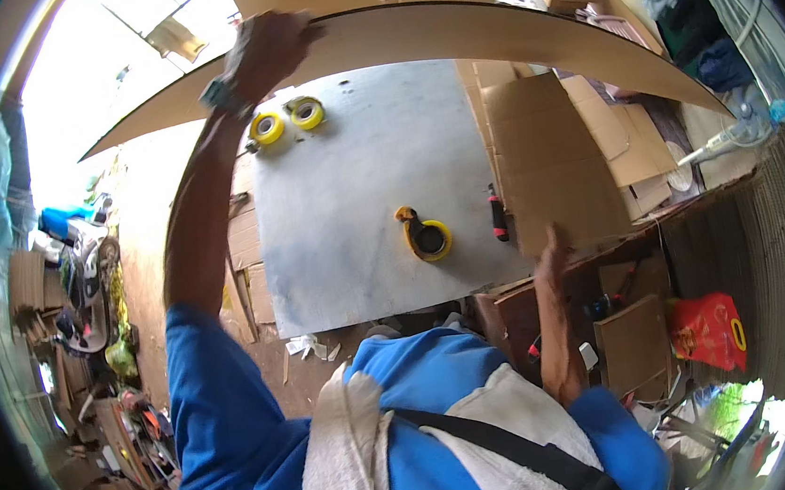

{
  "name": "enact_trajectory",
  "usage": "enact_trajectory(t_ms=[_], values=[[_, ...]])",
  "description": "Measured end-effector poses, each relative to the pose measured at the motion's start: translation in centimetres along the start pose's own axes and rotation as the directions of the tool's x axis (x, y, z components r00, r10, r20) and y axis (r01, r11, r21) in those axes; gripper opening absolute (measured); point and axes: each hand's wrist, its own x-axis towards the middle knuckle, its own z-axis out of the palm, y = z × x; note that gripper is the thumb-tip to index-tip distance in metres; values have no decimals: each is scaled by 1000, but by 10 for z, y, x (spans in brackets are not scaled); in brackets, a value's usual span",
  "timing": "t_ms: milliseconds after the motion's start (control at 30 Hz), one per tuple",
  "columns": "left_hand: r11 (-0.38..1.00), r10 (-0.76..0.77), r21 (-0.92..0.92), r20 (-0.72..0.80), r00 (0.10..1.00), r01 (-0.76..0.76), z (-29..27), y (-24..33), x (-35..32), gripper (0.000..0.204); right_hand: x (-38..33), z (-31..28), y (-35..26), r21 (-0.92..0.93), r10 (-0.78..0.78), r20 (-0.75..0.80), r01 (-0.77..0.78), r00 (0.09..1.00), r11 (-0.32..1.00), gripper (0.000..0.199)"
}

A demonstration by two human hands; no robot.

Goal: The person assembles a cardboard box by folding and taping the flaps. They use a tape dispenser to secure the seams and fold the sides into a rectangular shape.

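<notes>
My left hand (272, 53) reaches up and forward, its fingers closed over the upper edge of a long brown cardboard sheet (448, 34). That sheet stands on edge and bows across the far side of a grey table (339, 184). My right hand (553, 260) is at the near edge of a smaller cardboard piece (554, 158) to the right of the tabletop. Its fingers are small and blurred, so I cannot tell whether they grip the piece. On the table lie a yellow tape roll in a dispenser (427, 239), two more yellow tape rolls (306, 112) and a red-and-black handled tool (497, 213).
More cardboard pieces (623, 133) lie at the right, near a tall stack of cardboard (762, 257). A red bag (708, 333) hangs at the lower right. Clutter (86, 303) and stacked boards line the left. White scraps (313, 347) lie below the table's near edge.
</notes>
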Motion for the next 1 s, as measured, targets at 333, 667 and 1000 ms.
enact_trajectory(t_ms=[333, 667, 1000], values=[[999, 37, -31, -33, 999, -38, 117, 169, -147, 10, -266, -66, -160, -561, -262, -206, 105, 943, 821, 53], [756, 139, -619, 470, 872, 213, 308, 214, -419, 41, -427, -192, -197, -897, -453, 441, 370, 775, -240, 33], [503, -536, -843, -132, 834, 191, 87, 63, -406, 99, -406, -52, -337, -546, -73, 838, 830, 541, -116, 33]])
